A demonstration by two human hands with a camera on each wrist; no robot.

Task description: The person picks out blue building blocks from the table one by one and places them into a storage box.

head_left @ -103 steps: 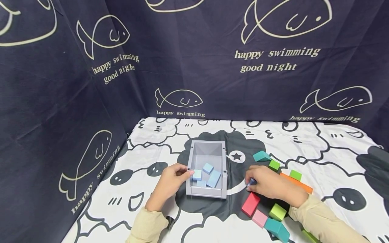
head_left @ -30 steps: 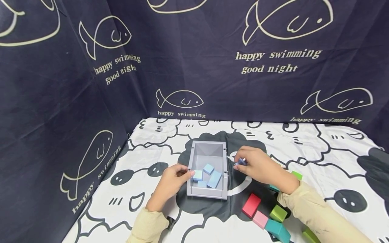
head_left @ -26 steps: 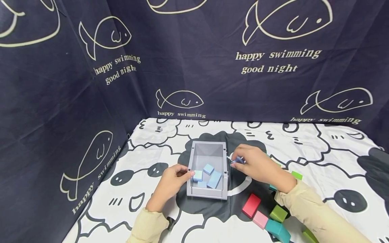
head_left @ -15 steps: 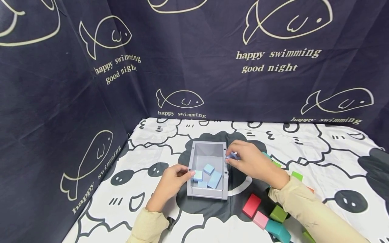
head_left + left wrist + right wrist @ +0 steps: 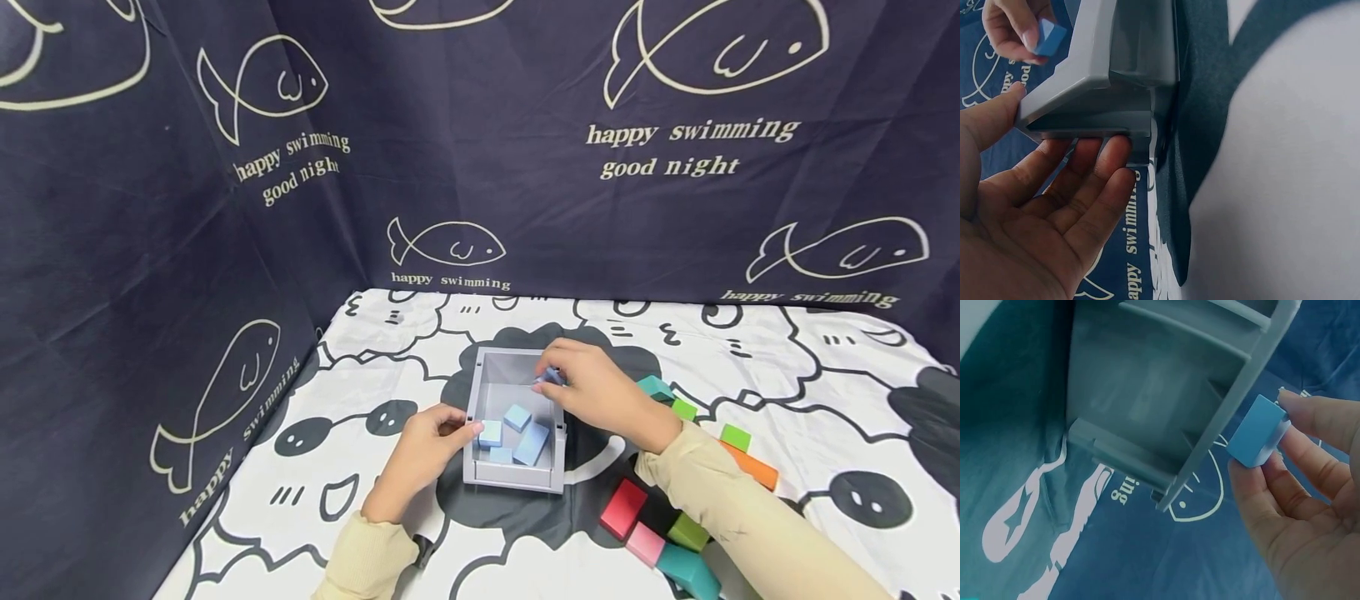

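Observation:
A grey plastic bin [image 5: 513,477] stands on the cloth with several light blue blocks [image 5: 531,443] inside, towards its near end. My left hand [image 5: 423,446] holds the bin's left wall, thumb on the rim and fingers under its outer edge, as the left wrist view shows. My right hand [image 5: 600,387] is over the bin's right rim. Between its thumb and fingers it pinches a blue block [image 5: 1257,434] with slanted faces, seen just above the rim in the right wrist view. In the head view the fingers cover most of that block.
Right of the bin lie a red block [image 5: 623,508], a pink block [image 5: 645,544], teal blocks [image 5: 688,571], green blocks [image 5: 736,437] and a long orange block [image 5: 753,467]. The right sleeve [image 5: 720,500] passes over part of this group. Dark printed curtains [image 5: 480,150] enclose the back and left.
My right hand has picked the blue block up from among the blocks on the right and carried it left and away to the bin's right rim. The left hand keeps its hold.

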